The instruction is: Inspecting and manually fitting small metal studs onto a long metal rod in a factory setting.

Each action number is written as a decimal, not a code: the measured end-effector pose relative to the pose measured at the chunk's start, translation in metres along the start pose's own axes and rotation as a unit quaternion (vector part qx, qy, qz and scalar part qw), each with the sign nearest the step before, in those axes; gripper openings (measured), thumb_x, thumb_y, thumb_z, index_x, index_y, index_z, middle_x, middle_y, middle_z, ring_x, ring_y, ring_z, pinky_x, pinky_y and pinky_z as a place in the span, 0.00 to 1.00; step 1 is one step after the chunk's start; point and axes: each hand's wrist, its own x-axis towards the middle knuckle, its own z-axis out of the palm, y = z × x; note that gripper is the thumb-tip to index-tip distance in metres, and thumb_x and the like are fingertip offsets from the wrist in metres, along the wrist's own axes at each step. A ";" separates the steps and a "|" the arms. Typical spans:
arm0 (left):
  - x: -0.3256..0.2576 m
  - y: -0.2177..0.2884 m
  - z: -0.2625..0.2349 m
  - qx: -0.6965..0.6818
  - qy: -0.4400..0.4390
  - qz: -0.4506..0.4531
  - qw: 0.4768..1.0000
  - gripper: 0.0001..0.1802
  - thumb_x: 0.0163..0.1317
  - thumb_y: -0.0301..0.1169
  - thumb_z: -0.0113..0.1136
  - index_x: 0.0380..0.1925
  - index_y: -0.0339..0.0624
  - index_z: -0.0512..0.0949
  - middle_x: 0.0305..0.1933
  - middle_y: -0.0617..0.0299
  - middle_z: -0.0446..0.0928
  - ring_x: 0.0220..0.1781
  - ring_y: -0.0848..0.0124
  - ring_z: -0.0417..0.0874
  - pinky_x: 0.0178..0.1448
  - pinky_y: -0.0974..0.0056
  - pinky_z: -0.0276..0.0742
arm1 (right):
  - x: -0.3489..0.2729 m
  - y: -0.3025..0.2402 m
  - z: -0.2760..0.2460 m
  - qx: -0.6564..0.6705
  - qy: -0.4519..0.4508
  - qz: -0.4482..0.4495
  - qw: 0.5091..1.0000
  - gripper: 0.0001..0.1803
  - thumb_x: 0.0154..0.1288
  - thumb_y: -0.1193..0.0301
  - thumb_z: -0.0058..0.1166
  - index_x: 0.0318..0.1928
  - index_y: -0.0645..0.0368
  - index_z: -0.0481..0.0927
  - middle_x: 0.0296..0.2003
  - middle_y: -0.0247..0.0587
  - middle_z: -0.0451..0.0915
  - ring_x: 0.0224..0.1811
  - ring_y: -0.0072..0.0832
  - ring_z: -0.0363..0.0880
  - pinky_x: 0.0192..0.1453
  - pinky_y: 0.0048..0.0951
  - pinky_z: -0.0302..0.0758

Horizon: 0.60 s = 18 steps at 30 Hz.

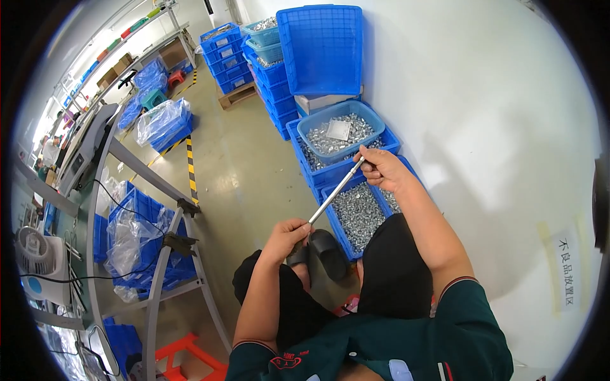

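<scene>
A slim silver metal rod (335, 192) runs slantwise between my two hands, its upper end to the right. My left hand (287, 239) is closed round the lower end, above my knees. The fingers of my right hand (379, 167) pinch the upper end, where a narrower tip shows. Just beyond that hand, a light-blue plastic tub (307, 141) holds small silver metal parts and a white slip. It rests on a blue crate (297, 152) with more such parts. Below the rod, another blue crate (347, 246) is filled with small metal pieces.
Blue crates (275, 100) stand stacked along the white wall, with an upright blue crate (321, 51) on top. At left is a grey-framed workbench (157, 298) with a white fan (35, 251) and hanging black cables. Bagged blue crates (143, 219) sit under it. An orange stool (190, 355) is lower left.
</scene>
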 end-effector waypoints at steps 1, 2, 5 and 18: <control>-0.001 0.000 0.000 0.005 0.008 -0.005 1.000 0.12 0.60 0.33 0.53 0.32 0.33 0.77 0.21 0.66 0.72 0.25 0.79 0.70 0.31 0.74 0.63 | -0.002 0.000 0.005 -0.024 0.009 -0.008 1.000 0.18 0.65 0.56 0.47 0.35 0.60 0.76 0.16 0.27 0.64 0.12 0.11 0.54 0.13 0.14 0.49; -0.001 -0.001 0.000 0.010 0.016 -0.011 1.000 0.12 0.60 0.33 0.53 0.32 0.33 0.77 0.21 0.66 0.71 0.25 0.79 0.70 0.32 0.74 0.63 | -0.003 0.001 0.010 -0.048 0.018 -0.016 0.999 0.18 0.65 0.56 0.48 0.36 0.60 0.77 0.16 0.27 0.65 0.12 0.12 0.54 0.13 0.14 0.49; 0.002 -0.005 -0.001 -0.008 0.020 0.008 1.000 0.12 0.61 0.34 0.52 0.31 0.34 0.77 0.21 0.66 0.71 0.24 0.79 0.69 0.30 0.74 0.62 | -0.005 0.004 0.021 -0.095 -0.035 0.010 0.995 0.20 0.65 0.55 0.47 0.38 0.60 0.77 0.17 0.28 0.65 0.13 0.12 0.55 0.13 0.14 0.48; 0.062 -0.014 0.042 -0.049 -0.010 -0.058 0.997 0.12 0.63 0.37 0.49 0.33 0.38 0.74 0.18 0.66 0.68 0.12 0.78 0.63 0.14 0.72 0.56 | -0.017 0.038 0.007 -0.627 0.043 -0.323 0.708 0.12 0.50 0.75 0.59 0.38 0.54 0.79 0.35 0.37 0.72 0.32 0.30 0.74 0.36 0.27 0.72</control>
